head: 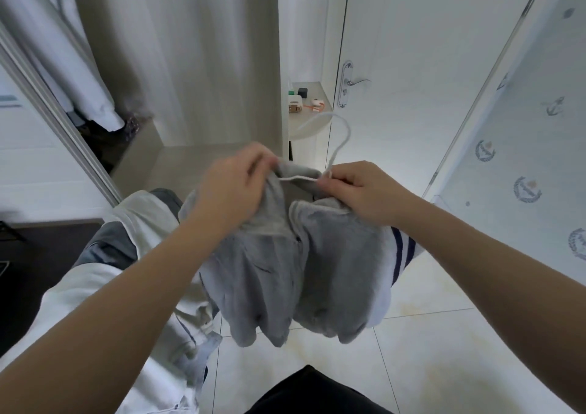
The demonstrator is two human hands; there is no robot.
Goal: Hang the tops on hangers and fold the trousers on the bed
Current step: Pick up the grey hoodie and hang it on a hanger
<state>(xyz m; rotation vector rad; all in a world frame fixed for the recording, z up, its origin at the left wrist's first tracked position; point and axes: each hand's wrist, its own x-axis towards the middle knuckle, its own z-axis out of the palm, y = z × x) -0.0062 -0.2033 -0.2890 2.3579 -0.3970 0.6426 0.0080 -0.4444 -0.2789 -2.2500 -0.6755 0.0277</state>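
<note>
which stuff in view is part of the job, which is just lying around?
Job: grey garment, gripped by left hand and right hand; white loop above it, hanger hook or cord, unclear; clothes over the left arm; striped cloth beside the grey.
Lying about: shelf bits; door handle; hung white clothes in the wardrobe.

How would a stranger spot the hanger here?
Find the white door with the silver handle. Below it, the left hand and right hand hold a grey fleecy garment. The pale thin hanger hooks above the right hand, the only stiff loop among soft cloth.
</note>
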